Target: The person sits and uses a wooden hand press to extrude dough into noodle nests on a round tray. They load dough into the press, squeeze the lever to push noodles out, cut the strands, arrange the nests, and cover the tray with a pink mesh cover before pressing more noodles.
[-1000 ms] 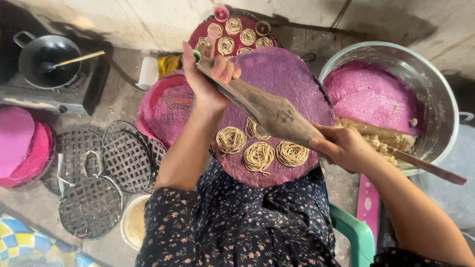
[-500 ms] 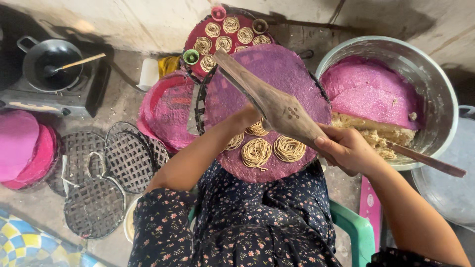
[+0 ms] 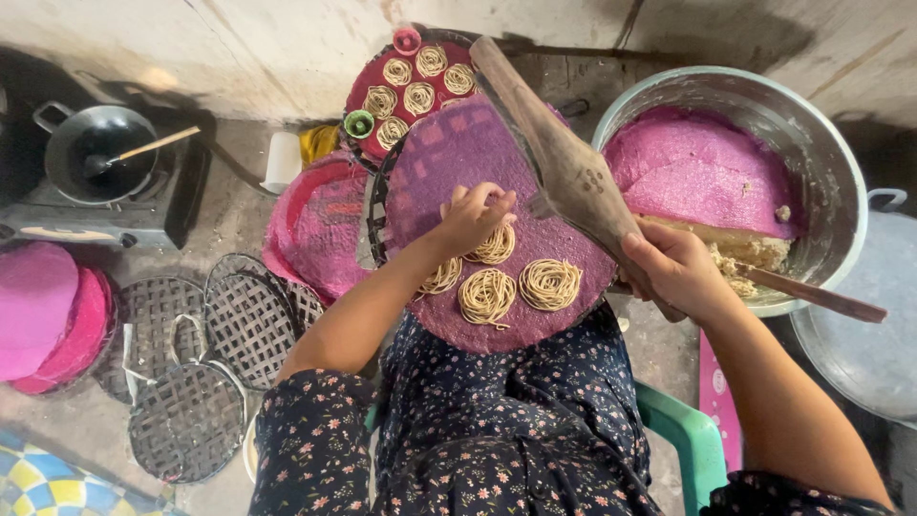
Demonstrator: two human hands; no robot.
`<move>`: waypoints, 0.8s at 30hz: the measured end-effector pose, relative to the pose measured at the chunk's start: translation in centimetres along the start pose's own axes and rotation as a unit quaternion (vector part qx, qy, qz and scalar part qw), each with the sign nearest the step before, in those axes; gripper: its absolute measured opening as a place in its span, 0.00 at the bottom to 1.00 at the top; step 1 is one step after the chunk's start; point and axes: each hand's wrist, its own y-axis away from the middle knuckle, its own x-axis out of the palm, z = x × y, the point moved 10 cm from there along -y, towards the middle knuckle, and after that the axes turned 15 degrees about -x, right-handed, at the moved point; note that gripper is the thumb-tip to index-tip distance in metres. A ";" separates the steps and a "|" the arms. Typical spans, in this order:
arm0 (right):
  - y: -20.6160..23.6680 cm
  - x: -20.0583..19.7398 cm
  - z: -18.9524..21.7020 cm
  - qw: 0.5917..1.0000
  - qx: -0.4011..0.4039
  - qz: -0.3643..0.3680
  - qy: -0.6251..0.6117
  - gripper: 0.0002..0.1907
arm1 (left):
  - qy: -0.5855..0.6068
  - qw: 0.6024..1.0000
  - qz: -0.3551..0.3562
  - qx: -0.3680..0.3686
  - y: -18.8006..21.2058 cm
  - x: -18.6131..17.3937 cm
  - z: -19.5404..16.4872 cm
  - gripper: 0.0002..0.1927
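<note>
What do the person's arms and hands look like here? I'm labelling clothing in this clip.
Both hands, the left hand and the right hand, are bare: no gloves, and no rings or bracelets that I can make out. The forearms are uncovered. Short sleeves of a dark navy garment with a small pink and white flower print end about the elbows.

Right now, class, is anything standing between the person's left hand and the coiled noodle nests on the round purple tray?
Nothing visible does. The left hand already rests on one coiled noodle nest on the round purple tray; the long wooden tool in the right hand lies off to the side.
</note>
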 end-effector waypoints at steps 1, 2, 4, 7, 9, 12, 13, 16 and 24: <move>0.2 -0.3 0.1 1.000 0.005 -0.007 0.002 0.22 | -0.042 0.999 -0.002 0.028 0.8 -0.3 -0.8 0.44; 0.4 -0.3 0.5 1.000 -0.005 -0.005 -0.007 0.22 | -0.084 0.995 -0.004 0.055 1.5 -0.7 -1.6 0.44; 1.0 -0.1 1.2 0.999 -0.023 -0.001 -0.026 0.22 | -0.139 0.985 -0.042 0.098 2.8 -2.2 -2.8 0.44; 2.1 1.4 1.7 0.996 -0.043 0.006 -0.075 0.24 | -0.139 0.966 -0.111 0.186 4.8 -4.1 -4.9 0.50; 2.8 3.9 1.2 0.994 -0.033 0.026 -0.102 0.26 | -0.088 0.947 -0.102 0.292 7.5 -3.3 -6.1 0.54; 3.9 8.6 2.1 0.977 -0.116 0.097 -0.151 0.27 | 0.209 0.954 -0.058 0.206 8.8 -1.8 -3.1 0.26; 4.0 9.8 2.9 0.964 -0.165 0.126 -0.166 0.27 | 0.210 0.952 -0.089 0.207 9.7 -2.0 -1.9 0.27; 3.4 12.6 0.7 0.979 -0.096 0.161 -0.083 0.22 | 0.199 0.938 -0.178 0.221 13.0 -4.9 2.0 0.30; 3.7 16.1 2.2 0.895 -0.228 0.143 0.355 0.13 | 0.273 0.890 -0.305 0.201 21.3 -12.6 9.5 0.27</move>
